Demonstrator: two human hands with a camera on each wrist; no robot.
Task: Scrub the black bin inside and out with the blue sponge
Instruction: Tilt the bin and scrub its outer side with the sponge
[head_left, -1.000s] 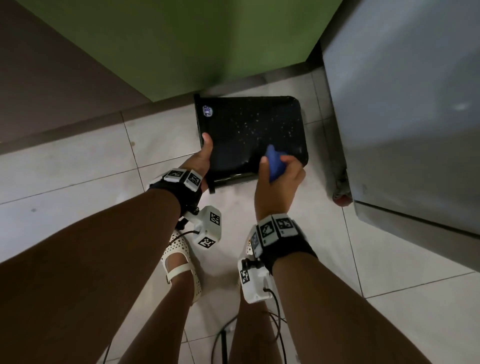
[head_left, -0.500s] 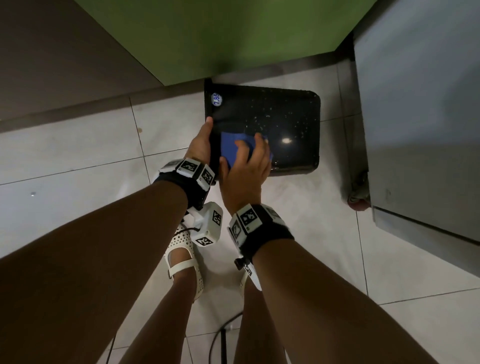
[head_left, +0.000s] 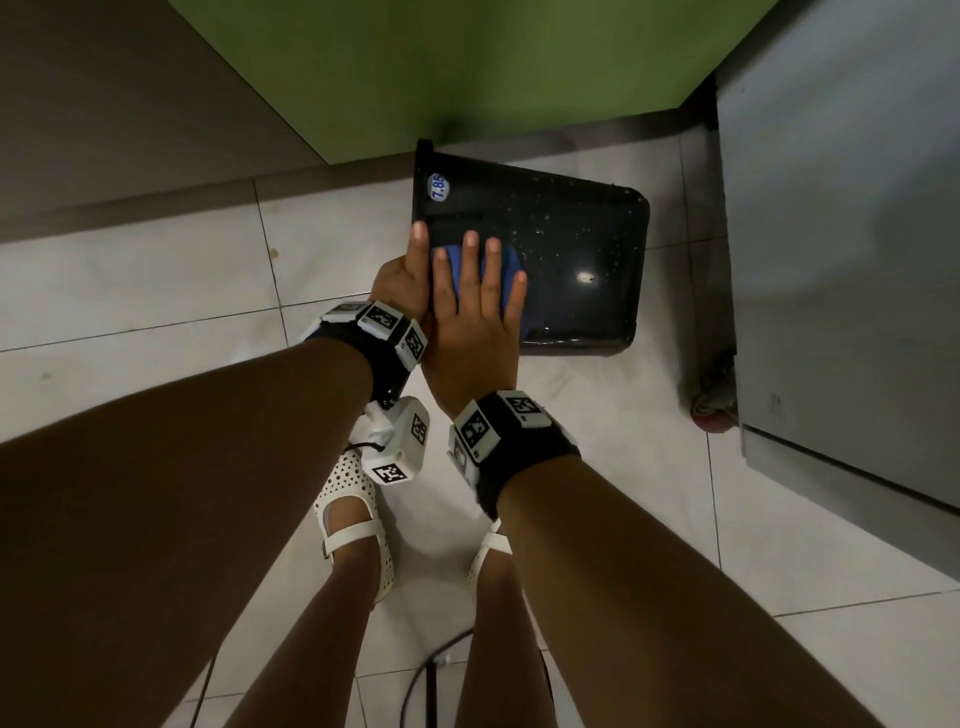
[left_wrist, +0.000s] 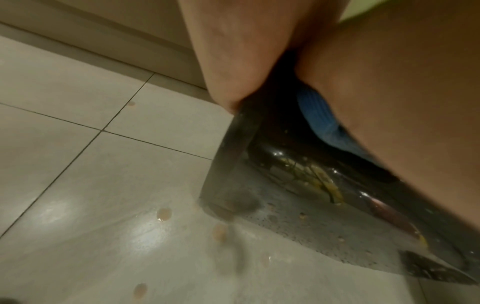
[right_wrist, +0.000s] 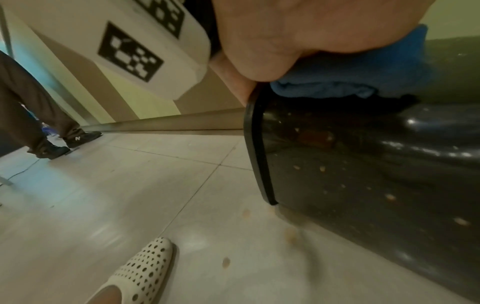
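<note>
The black bin (head_left: 571, 249) lies on its side on the tiled floor, rim to the left, its upper wall speckled with crumbs and bearing a round sticker. My left hand (head_left: 402, 275) grips the rim (left_wrist: 233, 144) at the near left edge, thumb on top. My right hand (head_left: 475, 306) lies flat with straight, spread fingers on the blue sponge (head_left: 498, 270), pressing it onto the bin's upper wall close to the rim. The right wrist view shows the sponge (right_wrist: 363, 70) squeezed under the palm against the bin (right_wrist: 363, 164). Yellowish dirt sticks inside the bin (left_wrist: 319, 179).
A green wall (head_left: 467, 67) rises just behind the bin and a grey metal cabinet (head_left: 841, 234) stands close on the right. Drips spot the wet floor (left_wrist: 163, 214). My white shoes (head_left: 358, 519) stand below the hands. Another person's legs (right_wrist: 39, 123) are far left.
My right hand has carried the sponge from the bin's near middle leftward to the rim, and its fingers have flattened out over the sponge. The left hand kept its grip on the rim.
</note>
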